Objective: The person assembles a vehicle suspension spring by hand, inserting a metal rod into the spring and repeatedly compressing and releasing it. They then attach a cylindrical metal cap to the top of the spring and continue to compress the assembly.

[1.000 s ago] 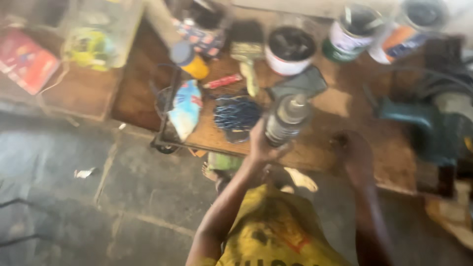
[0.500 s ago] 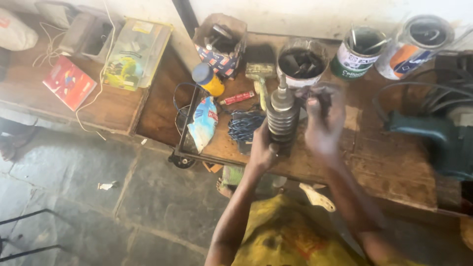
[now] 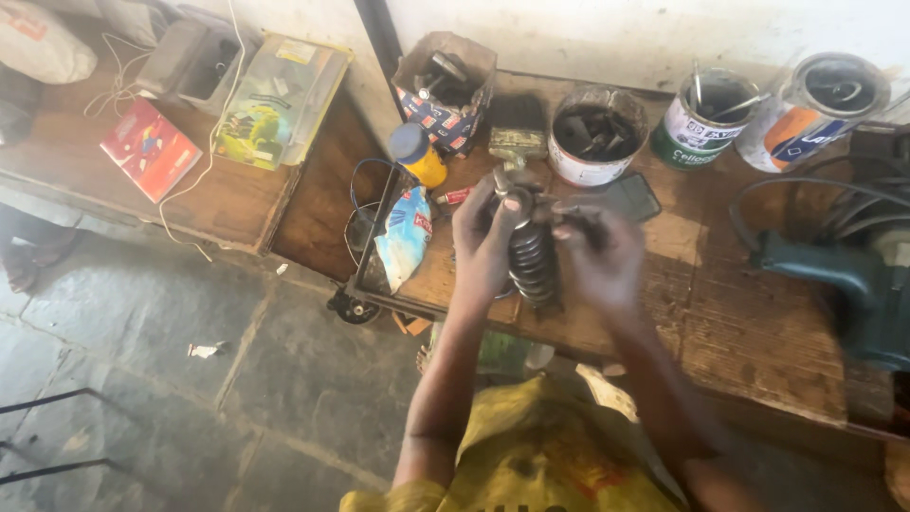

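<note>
A dark metal coil spring part (image 3: pixel 533 258) stands upright over the front of a worn wooden workbench (image 3: pixel 739 322). My left hand (image 3: pixel 485 239) wraps around its left side, thumb near the top end. My right hand (image 3: pixel 599 254) is against its right side with fingers curled at the upper end. The lower end of the spring shows between the two hands. My yellow shirt (image 3: pixel 540 455) fills the bottom of the view.
On the bench lie a phone (image 3: pixel 626 197), a blue and white packet (image 3: pixel 403 248), a yellow bottle with blue cap (image 3: pixel 417 155), a brush (image 3: pixel 518 133), a cardboard box of parts (image 3: pixel 444 95), three tins (image 3: pixel 597 135) and a teal power tool (image 3: pixel 844 284). A red book (image 3: pixel 150 148) is at the left.
The view has shifted so the bench sits lower in frame. My right hand came from the bench top onto the spring; both hands now hold it.
</note>
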